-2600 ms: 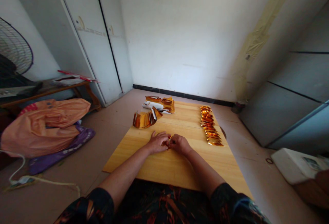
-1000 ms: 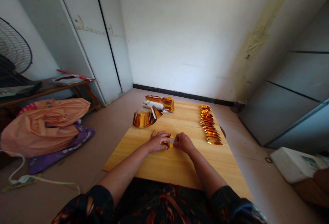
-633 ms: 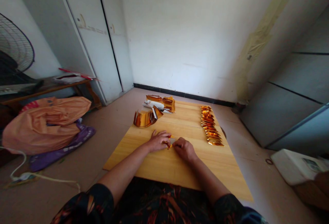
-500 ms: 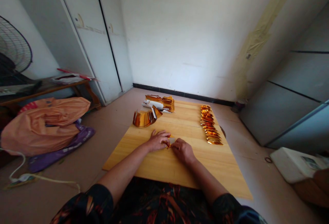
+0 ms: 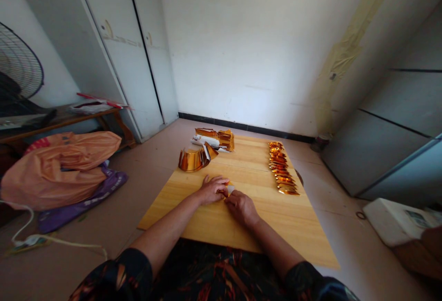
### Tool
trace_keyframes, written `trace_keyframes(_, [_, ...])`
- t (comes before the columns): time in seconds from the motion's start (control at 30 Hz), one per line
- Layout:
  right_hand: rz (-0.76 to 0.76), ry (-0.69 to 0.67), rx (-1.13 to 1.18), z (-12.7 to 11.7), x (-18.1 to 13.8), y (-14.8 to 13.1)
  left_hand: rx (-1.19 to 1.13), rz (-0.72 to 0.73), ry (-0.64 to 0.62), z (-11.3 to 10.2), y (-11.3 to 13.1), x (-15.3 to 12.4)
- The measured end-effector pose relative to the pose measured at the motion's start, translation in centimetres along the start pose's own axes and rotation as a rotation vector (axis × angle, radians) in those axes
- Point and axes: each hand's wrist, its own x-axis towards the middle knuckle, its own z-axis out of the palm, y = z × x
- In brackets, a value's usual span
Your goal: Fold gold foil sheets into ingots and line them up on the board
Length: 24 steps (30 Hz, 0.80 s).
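Note:
A small piece of gold foil paper (image 5: 228,189) lies on the wooden board (image 5: 241,218) in front of me. My left hand (image 5: 212,189) rests on the board with curled fingers pressing the paper's left part. My right hand (image 5: 241,206) sits just below and to the right, its fingertips pinched on the paper's near edge. Most of the paper is hidden under the two hands.
A row of several folded gold pieces (image 5: 282,169) runs along the board's right side. A curled gold foil stack (image 5: 192,159) and a pile of gold sheets (image 5: 216,138) lie at the far left. An orange bag (image 5: 58,165) and a fan (image 5: 17,71) stand left; a white box (image 5: 397,220) right.
My right hand has slid toward me and leftward along the paper, from beside the left hand to just below it. The left hand stays in place.

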Motion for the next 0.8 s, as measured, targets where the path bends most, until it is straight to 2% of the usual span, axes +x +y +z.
trace_keyframes(0.13, [-0.022,0.043,0.009,0.0,-0.1,0.8,0.027,0.000,-0.017,-0.4,0.4,-0.4])
trace_keyframes(0.27, [-0.051,0.059,0.030,-0.2,0.0,2.8,0.097,0.024,-0.106,-1.2,0.3,-1.1])
trace_keyframes(0.37, [-0.010,0.095,0.049,-0.7,-0.1,4.2,0.164,0.044,-0.141,-1.4,0.3,-1.6])
trace_keyframes(0.47, [-0.023,0.130,0.075,-1.1,-0.4,4.5,0.209,0.047,-0.078,-0.8,0.9,-1.9])
trace_keyframes(0.57, [-0.048,0.125,0.066,-1.0,-0.7,4.0,0.209,-0.035,0.004,0.4,2.0,-1.8])
trace_keyframes(0.67, [0.003,0.109,-0.003,-0.7,-0.8,3.5,0.200,-0.132,0.061,1.7,3.1,-1.4])
trace_keyframes(0.8, [0.056,0.055,-0.152,-0.7,-0.9,3.1,0.210,-0.176,0.116,2.8,3.9,-1.0])
